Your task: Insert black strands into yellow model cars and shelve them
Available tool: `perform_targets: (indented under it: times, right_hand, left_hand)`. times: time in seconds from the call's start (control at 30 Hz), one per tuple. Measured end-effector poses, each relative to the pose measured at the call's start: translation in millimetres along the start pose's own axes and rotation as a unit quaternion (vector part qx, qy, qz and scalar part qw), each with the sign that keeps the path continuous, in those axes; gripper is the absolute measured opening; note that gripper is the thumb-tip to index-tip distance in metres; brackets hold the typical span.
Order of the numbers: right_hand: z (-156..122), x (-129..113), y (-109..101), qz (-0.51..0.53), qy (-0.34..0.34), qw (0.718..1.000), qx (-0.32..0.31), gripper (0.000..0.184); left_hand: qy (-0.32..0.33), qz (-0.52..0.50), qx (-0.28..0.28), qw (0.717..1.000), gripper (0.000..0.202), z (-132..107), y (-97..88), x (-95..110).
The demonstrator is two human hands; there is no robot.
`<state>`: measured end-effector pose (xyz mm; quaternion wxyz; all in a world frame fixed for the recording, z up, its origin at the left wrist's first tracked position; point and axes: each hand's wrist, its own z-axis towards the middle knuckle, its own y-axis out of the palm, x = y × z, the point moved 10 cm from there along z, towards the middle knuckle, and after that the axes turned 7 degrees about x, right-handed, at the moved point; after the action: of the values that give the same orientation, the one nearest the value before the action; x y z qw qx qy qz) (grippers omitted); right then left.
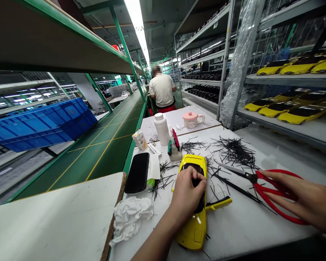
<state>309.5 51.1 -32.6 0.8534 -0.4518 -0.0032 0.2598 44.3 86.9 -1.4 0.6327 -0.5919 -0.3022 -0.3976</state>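
A yellow model car [193, 232] lies lengthwise on the white table, its right door [220, 203] swung out. My left hand [188, 186] is over the car's dark roof and glass, fingers curled and thumb pressed in. Whatever those fingers pinch is hidden. In my right hand [301, 195], off to the right, are red-handled scissors [260, 181] with blades slightly apart, pointing left toward the car. Beneath the blades lies a long black strip [236, 186]. Cut black strips [235, 150] are heaped beyond the scissors, and more lie scattered around the car.
Left of the car are a black phone [137, 172] and crumpled tissue [132, 217]. Behind it stand a white bottle [161, 128] and a pink-lidded mug [190, 119]. A green conveyor [105, 148] runs along the left. Racks of yellow cars [301, 112] stand right. A person [162, 90] sits ahead.
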Motion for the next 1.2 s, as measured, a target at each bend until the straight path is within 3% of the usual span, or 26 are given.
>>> perform_targets:
  times: [0.1, 0.23, 0.3, 0.43, 0.5, 0.57, 0.67, 0.77, 0.9, 1.07, 1.2]
  right_hand:
    - [-1, 32, 4, -0.055, 0.064, 0.995, -0.048, 0.037]
    - [1, 31, 8, 0.001, 0.057, 0.995, -0.087, 0.031]
    - [5, 34, 3, 0.004, 0.079, 0.995, -0.057, 0.031]
    - [8, 77, -14, -0.002, 0.24, 0.968, 0.071, 0.048]
    - [12, 93, 1, 0.063, 0.277, 0.958, 0.046, 0.054]
    - [21, 94, 20, 0.126, 0.28, 0.951, -0.011, 0.048]
    - [42, 72, 29, 0.25, 0.281, 0.926, -0.028, 0.041]
    - [69, 28, 29, 0.406, 0.281, 0.869, -0.033, 0.043]
    - [100, -35, 31, 0.51, 0.257, 0.82, -0.033, 0.028]
    - [106, -87, 73, 0.524, 0.22, 0.815, -0.114, 0.031]
    - [94, -95, 104, 0.522, 0.222, 0.809, -0.156, 0.035]
  left_hand:
    - [0.021, 0.019, 0.008, 1.0, 0.027, 1, -1.0, 3]
    - [0.033, 0.038, 0.012, 0.999, 0.026, 4, -2.3, 4]
    - [0.035, 0.047, 0.013, 0.998, 0.025, 6, -3.1, 4]
    - [0.039, 0.053, 0.017, 0.998, 0.026, 9, -4.4, 4]
    - [0.042, 0.05, 0.017, 0.998, 0.025, 10, -4.7, 3]
    - [0.044, 0.04, 0.015, 0.998, 0.025, 11, -5.9, 2]
    - [0.033, 0.017, 0.01, 0.999, 0.026, 13, -9.5, 0]
    - [0.011, -0.02, 0.004, 1.0, 0.026, 15, -13.2, -3]
    - [-0.02, -0.079, -0.017, 0.996, 0.027, 17, -11.3, -9]
    - [-0.029, -0.111, -0.033, 0.993, 0.027, 19, -7.0, -13]
    - [-0.031, -0.126, -0.044, 0.991, 0.027, 20, -5.3, -15]
